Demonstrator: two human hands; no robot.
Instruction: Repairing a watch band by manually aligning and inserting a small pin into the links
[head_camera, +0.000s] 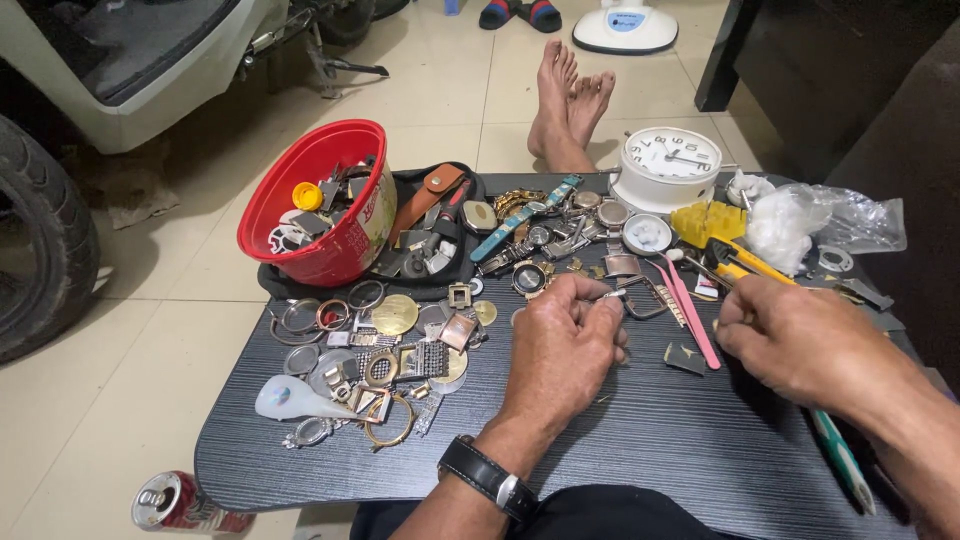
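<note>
Head view: we are sitting at a dark tray table (640, 440) crowded with watch parts. Our left hand (562, 345) is curled, its fingertips pinching a small metal watch part (612, 296) just above the board, close to a dark strap loop (645, 300). Our right hand (800, 345) is closed around a thin tool; whether the green-handled screwdriver (842, 458) showing under that wrist is the same tool, we cannot tell. Pink tweezers (690, 315) are lying between the two hands.

The part is tiny and we are holding it only by the fingertips, so we judge that a slip of the tool could flick it out of the pinch and into the heap of cases and rings (385, 360) on the left, where it would be hard to find again. Pressing too hard could also let the tool tip skid onto our left fingers. The red bucket (320, 200) is tilting on the black pouch (440, 270); a knock from our left elbow could tip it. The white clock (668, 165) and the plastic bag (830, 220) are crowding our right hand, and a wide sweep there could push loose pieces over the edge onto the tile floor (150, 380).
</note>
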